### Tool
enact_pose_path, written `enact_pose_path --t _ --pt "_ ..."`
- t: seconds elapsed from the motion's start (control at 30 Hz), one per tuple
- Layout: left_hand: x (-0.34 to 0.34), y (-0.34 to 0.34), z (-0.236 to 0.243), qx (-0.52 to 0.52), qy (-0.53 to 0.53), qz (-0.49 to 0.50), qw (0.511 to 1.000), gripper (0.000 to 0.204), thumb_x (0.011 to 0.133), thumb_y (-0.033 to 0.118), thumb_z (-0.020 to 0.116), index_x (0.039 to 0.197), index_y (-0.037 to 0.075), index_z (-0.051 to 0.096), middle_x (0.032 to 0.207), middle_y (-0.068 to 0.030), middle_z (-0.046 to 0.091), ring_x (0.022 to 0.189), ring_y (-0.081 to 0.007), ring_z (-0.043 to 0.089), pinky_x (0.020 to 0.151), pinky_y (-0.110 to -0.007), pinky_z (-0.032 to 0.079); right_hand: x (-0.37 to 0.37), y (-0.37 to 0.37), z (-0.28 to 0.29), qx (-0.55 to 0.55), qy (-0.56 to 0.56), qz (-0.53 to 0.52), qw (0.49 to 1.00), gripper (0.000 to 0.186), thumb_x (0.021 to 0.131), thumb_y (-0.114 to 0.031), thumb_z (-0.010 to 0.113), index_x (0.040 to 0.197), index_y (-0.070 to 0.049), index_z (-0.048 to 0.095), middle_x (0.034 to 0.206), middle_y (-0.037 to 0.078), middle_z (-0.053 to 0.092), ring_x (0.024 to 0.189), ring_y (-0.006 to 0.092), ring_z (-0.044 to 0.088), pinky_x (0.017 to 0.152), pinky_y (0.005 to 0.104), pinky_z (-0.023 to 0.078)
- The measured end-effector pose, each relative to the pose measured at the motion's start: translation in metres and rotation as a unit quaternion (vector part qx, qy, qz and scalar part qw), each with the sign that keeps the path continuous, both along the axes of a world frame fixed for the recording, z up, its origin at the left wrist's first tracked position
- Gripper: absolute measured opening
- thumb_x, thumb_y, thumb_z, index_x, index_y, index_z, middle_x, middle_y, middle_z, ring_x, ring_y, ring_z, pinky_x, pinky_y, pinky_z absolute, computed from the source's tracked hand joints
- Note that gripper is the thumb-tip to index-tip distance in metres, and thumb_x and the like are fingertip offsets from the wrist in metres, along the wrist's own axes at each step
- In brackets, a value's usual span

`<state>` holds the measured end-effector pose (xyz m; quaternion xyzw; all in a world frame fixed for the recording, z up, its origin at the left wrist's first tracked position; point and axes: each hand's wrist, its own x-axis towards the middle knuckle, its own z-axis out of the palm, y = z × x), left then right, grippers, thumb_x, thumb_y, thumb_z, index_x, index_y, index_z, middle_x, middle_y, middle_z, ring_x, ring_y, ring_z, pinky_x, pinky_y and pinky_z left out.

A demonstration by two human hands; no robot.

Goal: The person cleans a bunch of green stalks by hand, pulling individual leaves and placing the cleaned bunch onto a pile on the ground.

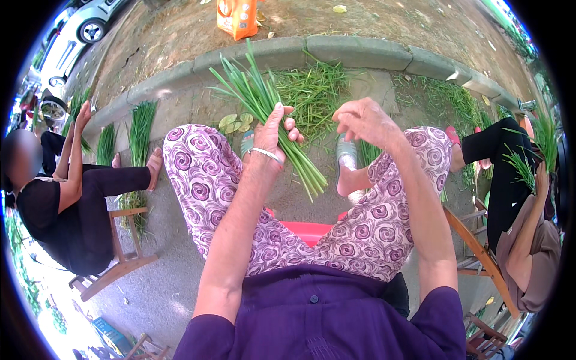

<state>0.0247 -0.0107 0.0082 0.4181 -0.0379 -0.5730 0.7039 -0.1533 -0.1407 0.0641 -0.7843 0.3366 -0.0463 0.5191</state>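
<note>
My left hand is closed round a bunch of garlic chives, held slanting above the ground between my knees. Its long green leaves fan out to the upper left, and the paler stalk ends point down to the right. A little to the right of the bunch and apart from it, my right hand has its fingers curled downward. The fingertips are turned away, so anything in them is hidden. A heap of loose green blades lies on the ground beyond my hands.
A stone kerb crosses behind the heap, with an orange bag on the soil past it. Co-workers sit at left and right on wooden chairs. More chives lie at left. A pink stool shows between my legs.
</note>
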Motion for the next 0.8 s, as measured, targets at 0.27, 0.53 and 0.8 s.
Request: enact_pose_path --t 0.27,0.53,0.8 --pt "0.012 0.003 0.0 0.004 0.022 0.048 0.999 0.026 0.09 0.027 0.061 0.104 0.007 0.051 0.068 0.0008 0.049 0.056 -0.0127 0.047 0.063 -0.035 0.049 0.005 0.056 0.0 -0.126 0.015 0.086 0.988 0.022 0.081 -0.017 0.061 0.094 0.0 0.066 0.081 0.012 0.066 0.069 0.019 0.064 0.066 0.0325 0.051" --pt "0.013 0.003 0.0 -0.003 0.035 0.062 0.997 0.024 0.089 0.022 0.063 0.104 0.006 0.052 0.068 -0.0001 0.05 0.057 -0.0139 0.049 0.062 -0.036 0.05 0.007 0.093 -0.008 -0.189 0.032 0.027 0.981 0.02 0.076 -0.022 0.066 0.078 -0.002 0.064 0.083 0.015 0.063 0.076 0.0312 0.063 0.069 0.0404 0.048" --pt "0.013 0.001 -0.006 0.001 0.014 0.094 0.995 0.021 0.091 0.023 0.061 0.1 0.006 0.053 0.064 -0.0006 0.05 0.049 -0.0142 0.049 0.051 -0.036 0.053 0.013 0.114 -0.025 -0.278 -0.051 -0.056 0.958 0.035 0.079 -0.024 0.065 0.104 0.0 0.058 0.093 0.018 0.062 0.087 0.0349 0.062 0.077 0.0433 0.048"
